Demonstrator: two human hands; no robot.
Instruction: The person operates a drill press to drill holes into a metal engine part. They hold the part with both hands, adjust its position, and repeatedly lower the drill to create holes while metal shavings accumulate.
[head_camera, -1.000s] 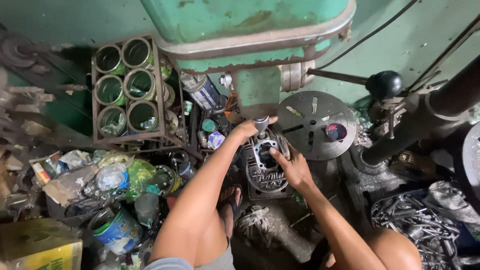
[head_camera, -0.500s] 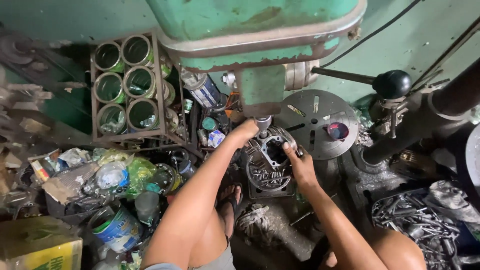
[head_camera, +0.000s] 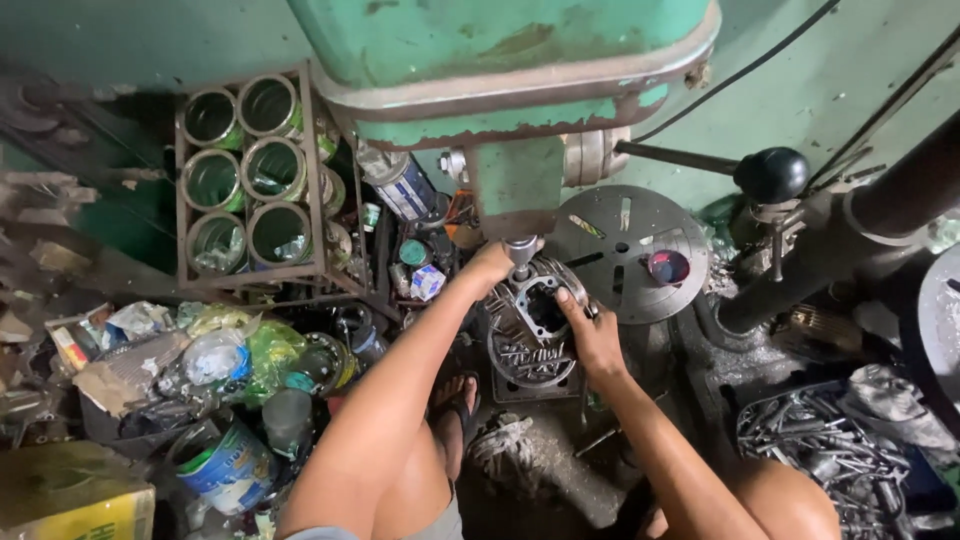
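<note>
Left hand now grips the drill chuck area; right hand, shifted upward since the previous frame, clasps the finned metal casting, which sits under the spindle beside the round drill table.

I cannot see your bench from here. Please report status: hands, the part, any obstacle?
Left hand at drill chuck. Right hand grips finned metal casting under it. Round slotted table beside, touching unclear.
</note>
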